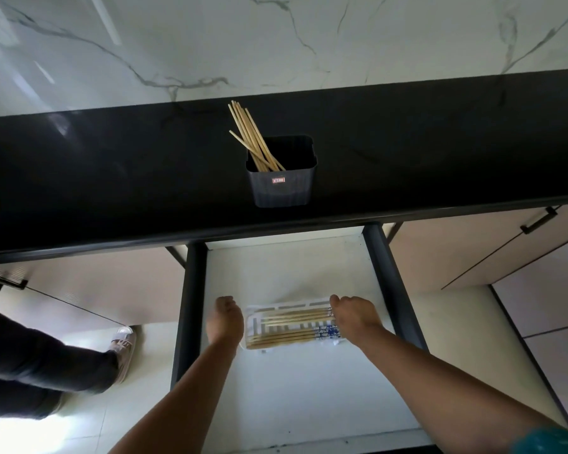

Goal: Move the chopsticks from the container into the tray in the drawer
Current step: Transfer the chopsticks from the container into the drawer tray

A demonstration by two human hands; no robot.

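A marbled white wall (276, 34) fills the view from ten to two o'clock. Below it the black desk (112, 172) runs across the whole width. Under the desk, from the centre down to six o'clock, the drawer (309, 388) stands pulled out, with a pale floor and dark side rails. Pale cabinet fronts (473, 257) with black handles flank it at three and nine o'clock. At eight o'clock another person's dark trouser leg (46, 365) and light shoe stand on the floor.

On the desk, just above centre toward twelve o'clock, sits the dark ribbed container (281, 185). A bundle of chopsticks in the container (250, 136) leans out toward eleven o'clock.

In the drawer, just below centre, lies the white slotted tray (289, 324), long side running nine to three o'clock. Several chopsticks in the tray (295, 317) lie flat along it, some with blue-patterned ends toward three o'clock.

The left hand (225, 324) rests at the tray's nine o'clock end, its grip loosely curled against the edge; whether it pinches anything cannot be told. The right hand (351, 314) covers the three o'clock end, its grip curled down over the chopstick ends and pressed on them.
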